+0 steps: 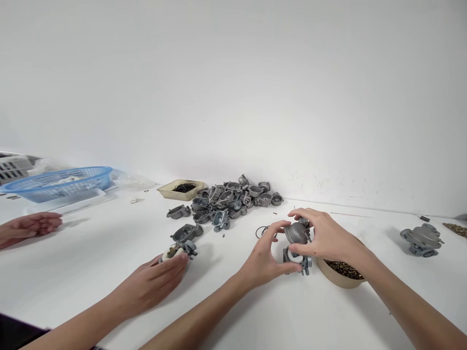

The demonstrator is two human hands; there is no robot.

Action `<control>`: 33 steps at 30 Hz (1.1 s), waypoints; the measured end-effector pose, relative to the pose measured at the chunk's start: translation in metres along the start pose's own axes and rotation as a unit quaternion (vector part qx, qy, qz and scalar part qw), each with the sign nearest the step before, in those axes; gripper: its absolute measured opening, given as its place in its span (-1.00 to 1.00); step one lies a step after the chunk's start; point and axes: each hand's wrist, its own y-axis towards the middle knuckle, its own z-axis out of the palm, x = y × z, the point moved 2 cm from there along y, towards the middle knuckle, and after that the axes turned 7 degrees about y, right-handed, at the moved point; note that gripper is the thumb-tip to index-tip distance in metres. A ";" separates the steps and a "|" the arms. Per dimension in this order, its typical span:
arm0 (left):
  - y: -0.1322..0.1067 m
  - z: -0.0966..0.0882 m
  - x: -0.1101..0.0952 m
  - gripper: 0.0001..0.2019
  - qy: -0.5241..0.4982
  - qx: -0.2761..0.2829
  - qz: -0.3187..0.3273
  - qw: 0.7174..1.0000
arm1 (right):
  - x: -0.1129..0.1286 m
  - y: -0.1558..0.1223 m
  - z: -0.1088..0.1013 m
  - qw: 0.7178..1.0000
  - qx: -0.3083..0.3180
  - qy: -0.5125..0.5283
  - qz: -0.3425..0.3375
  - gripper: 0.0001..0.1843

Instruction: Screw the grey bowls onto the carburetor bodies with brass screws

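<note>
Your right hand (324, 233) holds the cover (297, 234), your left hand (263, 260) clasps cover and body (305, 262); likely rigid, grip their sides.

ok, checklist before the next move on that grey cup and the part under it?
1. Right hand grip on grey cup: ok, held between thumb and fingers.
2. Left hand grip on lower part: cannot tell, thumb at it, contact partly hidden.
3. Cup closed over white piece: not ok, piece shows below it.
4. Ring inside cup: cannot tell, underside hidden.
5. Co-worker's nearer hand clear: ok, apart.
</note>
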 end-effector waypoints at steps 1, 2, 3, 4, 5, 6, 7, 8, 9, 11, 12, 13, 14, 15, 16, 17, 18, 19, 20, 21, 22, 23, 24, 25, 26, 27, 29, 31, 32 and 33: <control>-0.001 0.000 0.004 -0.10 0.007 0.017 -0.015 1.000 | -0.001 0.000 -0.001 1.000 -0.001 -0.006 -0.001 -0.27; -0.001 0.000 0.007 -0.06 0.012 0.035 -0.030 0.999 | -0.002 0.000 -0.003 1.000 -0.001 -0.011 -0.002 -0.29; -0.002 0.000 0.011 -0.02 0.016 0.050 -0.044 0.998 | -0.003 0.000 -0.004 1.000 -0.002 -0.015 -0.003 -0.31; -0.002 0.001 0.014 0.01 0.021 0.063 -0.053 0.996 | -0.004 0.000 -0.005 1.000 -0.004 -0.019 -0.005 -0.32; -0.002 0.002 0.017 0.00 0.027 0.076 -0.059 0.995 | -0.005 0.000 -0.006 1.000 -0.004 -0.023 -0.008 -0.34; -0.001 0.004 0.018 -0.05 0.037 0.089 -0.060 0.993 | -0.006 0.000 -0.007 1.000 -0.005 -0.027 -0.012 -0.35; 0.000 0.007 0.018 -0.14 0.050 0.104 -0.058 0.992 | -0.007 0.000 -0.007 0.999 -0.005 -0.031 -0.016 -0.38; 0.002 0.010 0.017 -0.24 0.067 0.118 -0.054 0.989 | -0.008 0.000 -0.007 0.999 -0.003 -0.036 -0.019 -0.40; 0.004 0.013 0.015 -0.33 0.086 0.129 -0.052 0.987 | -0.009 0.001 -0.007 0.999 -0.001 -0.042 -0.021 -0.43; 0.003 0.009 0.008 -0.40 0.121 0.128 -0.053 0.983 | -0.009 0.002 -0.006 0.998 0.002 -0.052 -0.022 -0.49; 0.000 0.000 0.004 -0.39 0.133 0.118 -0.054 0.983 | -0.009 0.002 -0.005 0.998 0.003 -0.056 -0.022 -0.50; -0.005 -0.015 0.000 -0.37 0.140 0.100 -0.054 0.984 | -0.009 0.002 -0.004 0.998 0.004 -0.059 -0.021 -0.51; -0.014 -0.035 -0.005 -0.39 0.136 0.083 -0.048 0.986 | -0.009 0.002 -0.004 0.998 0.005 -0.062 -0.019 -0.52; -0.025 -0.060 -0.009 -0.43 0.135 0.076 -0.047 0.987 | -0.009 0.002 -0.004 0.998 0.006 -0.065 -0.018 -0.53; -0.038 -0.087 -0.012 -0.46 0.137 0.065 -0.049 0.987 | -0.009 0.002 -0.004 0.998 0.007 -0.066 -0.018 -0.53; -0.051 -0.115 -0.014 -0.44 0.139 0.054 -0.053 0.987 | -0.009 0.002 -0.004 0.998 0.008 -0.067 -0.018 -0.54; -0.062 -0.139 -0.016 -0.40 0.142 0.048 -0.058 0.987 | -0.009 0.002 -0.004 0.997 0.009 -0.068 -0.018 -0.55; -0.070 -0.158 -0.017 -0.38 0.146 0.014 -0.045 0.988 | -0.009 0.002 -0.004 0.997 0.009 -0.069 -0.018 -0.56; -0.074 -0.167 -0.017 -0.39 0.149 0.010 -0.041 0.988 | -0.009 0.002 -0.004 0.997 0.009 -0.070 -0.018 -0.57; -0.074 -0.166 -0.016 -0.43 0.151 0.023 -0.044 0.987 | -0.010 0.002 -0.003 0.997 0.009 -0.071 -0.016 -0.58; -0.070 -0.154 -0.014 -0.46 0.158 0.071 -0.066 0.983 | -0.010 0.002 -0.003 0.997 0.009 -0.074 -0.014 -0.59; -0.061 -0.136 -0.013 -0.45 0.158 0.074 -0.066 0.982 | -0.009 0.002 -0.002 0.997 0.010 -0.076 -0.012 -0.61; -0.050 -0.111 -0.011 -0.46 0.156 0.081 -0.065 0.982 | -0.009 0.002 -0.001 0.997 0.011 -0.080 -0.010 -0.62; -0.037 -0.085 -0.009 -0.47 0.155 0.089 -0.064 0.982 | -0.009 0.003 0.000 0.996 0.012 -0.084 -0.009 -0.63; -0.025 -0.058 -0.007 -0.46 0.154 0.098 -0.065 0.981 | -0.008 0.003 0.000 0.996 0.015 -0.088 -0.008 -0.64; -0.014 -0.035 -0.005 -0.45 0.155 0.106 -0.069 0.980 | -0.007 0.003 0.001 0.996 0.019 -0.092 -0.005 -0.64; 0.001 -0.004 0.000 -0.43 0.155 0.134 -0.110 0.972 | -0.006 0.003 0.003 0.995 0.031 -0.099 0.005 -0.64; 0.006 0.006 0.002 -0.42 0.137 0.150 -0.143 0.969 | -0.004 0.002 0.004 0.993 0.045 -0.104 0.017 -0.64; 0.006 0.005 0.002 -0.42 0.122 0.155 -0.154 0.968 | -0.004 0.002 0.005 0.993 0.051 -0.107 0.021 -0.64; 0.006 0.003 0.002 -0.42 0.105 0.157 -0.162 0.969 | -0.004 0.002 0.006 0.992 0.055 -0.109 0.023 -0.65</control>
